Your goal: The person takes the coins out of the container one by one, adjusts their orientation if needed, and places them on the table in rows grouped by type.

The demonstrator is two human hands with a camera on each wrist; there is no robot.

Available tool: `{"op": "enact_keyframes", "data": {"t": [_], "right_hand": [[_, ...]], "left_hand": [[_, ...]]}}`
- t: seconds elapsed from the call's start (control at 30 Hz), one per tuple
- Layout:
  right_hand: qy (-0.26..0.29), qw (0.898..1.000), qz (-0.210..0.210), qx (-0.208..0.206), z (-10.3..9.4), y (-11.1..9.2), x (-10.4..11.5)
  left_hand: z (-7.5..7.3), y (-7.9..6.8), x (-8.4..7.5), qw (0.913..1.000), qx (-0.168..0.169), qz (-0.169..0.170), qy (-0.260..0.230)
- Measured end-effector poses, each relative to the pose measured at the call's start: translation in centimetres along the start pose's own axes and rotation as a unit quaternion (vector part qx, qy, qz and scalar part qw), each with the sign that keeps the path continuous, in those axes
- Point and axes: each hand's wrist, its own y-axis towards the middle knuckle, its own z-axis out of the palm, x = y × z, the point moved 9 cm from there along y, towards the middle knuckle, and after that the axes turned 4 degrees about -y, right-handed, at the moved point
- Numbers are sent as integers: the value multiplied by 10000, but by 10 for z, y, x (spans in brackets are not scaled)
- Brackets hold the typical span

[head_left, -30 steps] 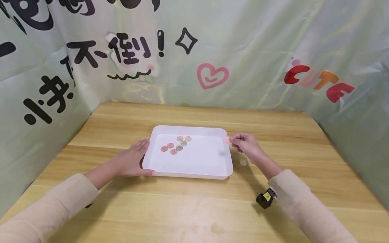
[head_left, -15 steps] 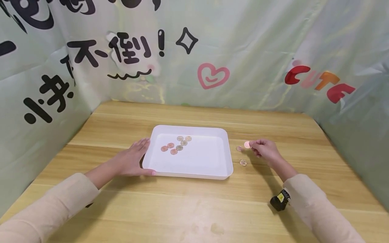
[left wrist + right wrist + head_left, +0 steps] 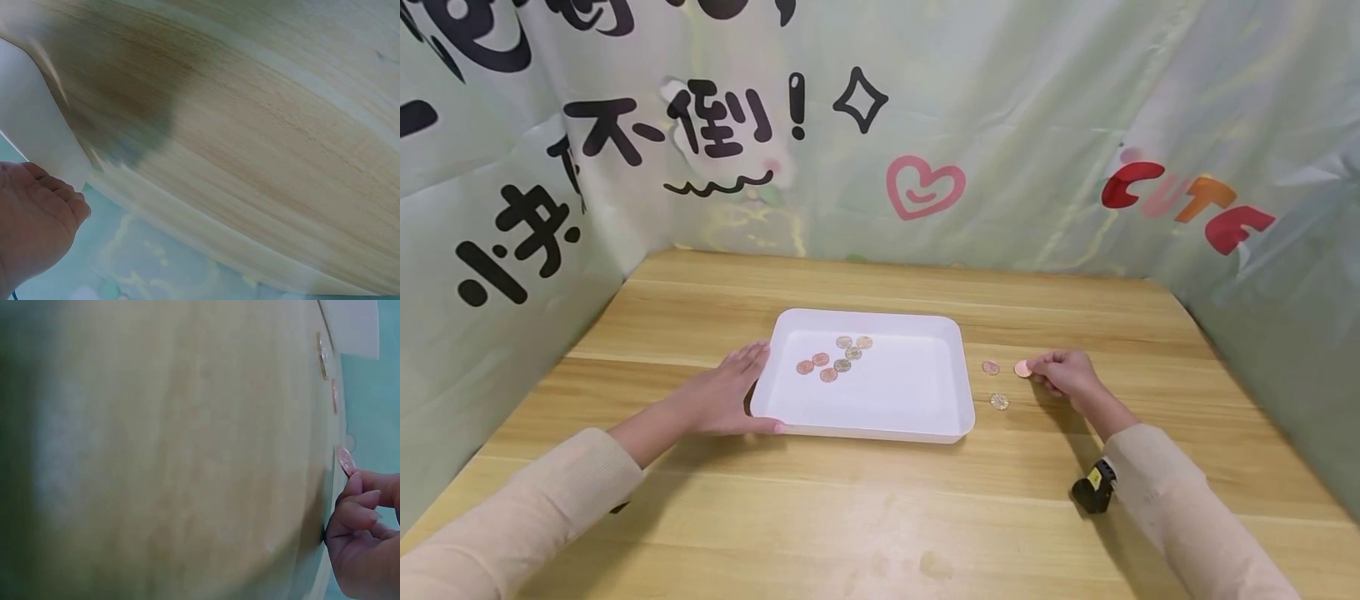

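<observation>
A white rectangular tray (image 3: 895,404) lies on the wooden table, with several copper and brassy coins (image 3: 828,375) grouped in its left half. My left hand (image 3: 726,396) rests against the tray's left side, fingers straight along the rim and thumb at the front corner. To the right of the tray, my right hand (image 3: 1067,377) pinches a shiny copper coin (image 3: 1023,368) between thumb and fingertips, low over the table. Between tray and hand lie a copper coin (image 3: 991,367) and a brassy coin (image 3: 999,402). The right wrist view shows the pinched coin (image 3: 345,461) tilted on edge.
A printed cloth (image 3: 1000,142) with lettering and a pink heart hangs behind and beside the wooden table (image 3: 880,508). A black wrist camera (image 3: 1093,486) hangs under the right sleeve. Light from above glares on the tabletop.
My right hand has moved right and down with the copper coin, from the tray's right rim to the table beside it. My left hand and the tray stay put.
</observation>
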Motion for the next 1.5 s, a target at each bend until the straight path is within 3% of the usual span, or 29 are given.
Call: {"op": "enact_keyframes", "data": {"t": [0.47, 0.83, 1.17, 1.5], "right_hand": [[-607, 9976, 173, -301, -3, 7, -1], [-475, 9983, 94, -333, -2, 2, 4], [-42, 9942, -968, -465, 6, -17, 52], [456, 9885, -1418, -278, 34, -30, 92]], "left_hand": [[-2, -1, -1, 9999, -37, -64, -90], [-2, 0, -1, 9999, -104, -14, -87], [-6, -1, -4, 10000, -13, 20, -87], [-6, -2, -3, 10000, 4, 5, -76]]}}
